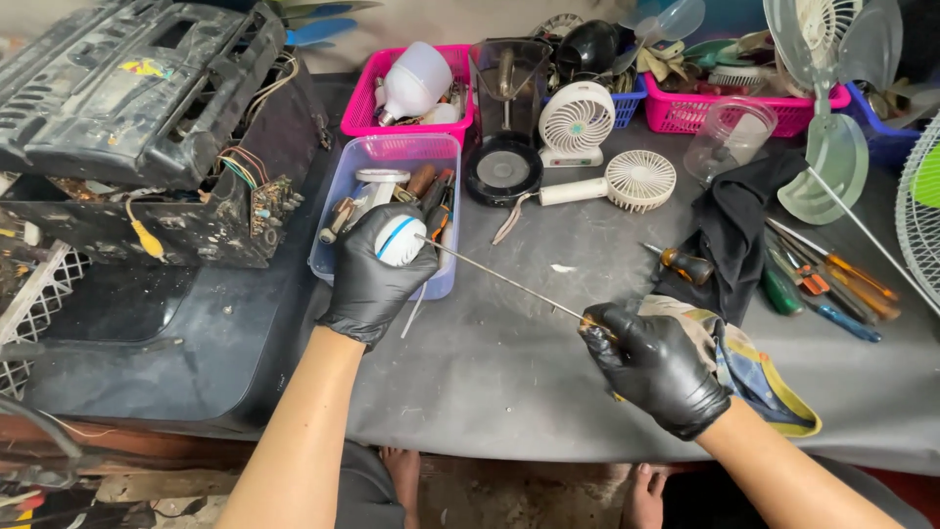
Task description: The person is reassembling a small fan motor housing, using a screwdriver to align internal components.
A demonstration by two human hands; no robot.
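Observation:
Both my hands wear black gloves. My left hand [377, 274] grips a small white rounded device with a blue stripe [399, 238], held just over the front of a clear blue plastic tub [397, 152]. My right hand [654, 367] holds a long thin screwdriver [504, 279] by its handle. The slim metal shaft slants up and left, and its tip meets the white device. The grey table [509, 362] lies under both hands.
The tub holds several tools. A broken black stereo with exposed wires [147, 108] fills the left. Behind are pink baskets [364, 103], a blender base [506, 127], two small white fans [636, 179], fan blades [822, 167]. Screwdrivers [822, 279], a black cloth [729, 230], a patterned rag [754, 367] lie right.

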